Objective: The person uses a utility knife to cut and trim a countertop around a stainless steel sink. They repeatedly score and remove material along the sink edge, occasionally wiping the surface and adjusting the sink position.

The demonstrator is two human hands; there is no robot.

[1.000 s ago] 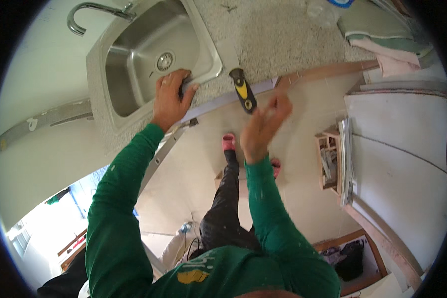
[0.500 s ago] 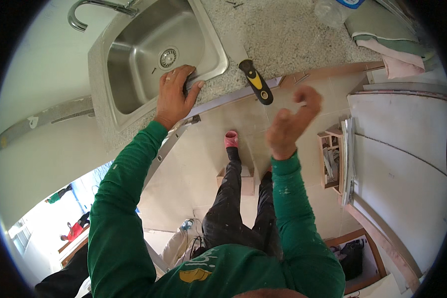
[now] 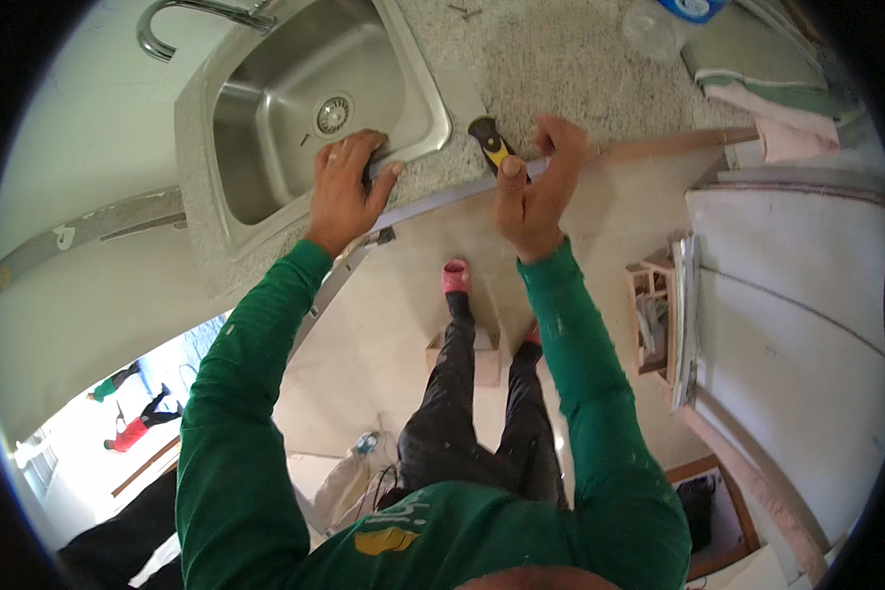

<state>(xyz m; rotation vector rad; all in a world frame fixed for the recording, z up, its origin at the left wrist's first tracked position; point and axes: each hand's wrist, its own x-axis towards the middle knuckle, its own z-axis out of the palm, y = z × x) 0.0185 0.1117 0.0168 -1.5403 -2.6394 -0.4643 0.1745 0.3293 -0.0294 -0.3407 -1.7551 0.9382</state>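
My left hand (image 3: 342, 192) rests on the near rim of the steel sink (image 3: 265, 143), thumb spread from the fingers; a small dark patch shows under the palm, too hidden to name. My right hand (image 3: 539, 192) is over the counter's front edge, thumb apart from the curled fingers, and nothing shows in it. Just beyond it lies a black tool handle with a yellow inlay (image 3: 489, 141), its near end now hidden by the thumb and hand. I cannot tell whether they touch. A small screw-like piece (image 3: 305, 140) lies in the sink by the drain (image 3: 333, 114).
The speckled stone counter (image 3: 570, 69) bears a clear plastic container (image 3: 651, 31) and small screw-like bits (image 3: 465, 12). A pink cloth (image 3: 782, 128) hangs at the right. A curved faucet (image 3: 157, 39) stands behind the sink. Below are a wooden crate (image 3: 649, 315) and large white panels (image 3: 787, 285). Two people are at far left.
My right hand has moved left and away from me, to the tool handle, and now covers its near end. The left hand stays on the sink rim.
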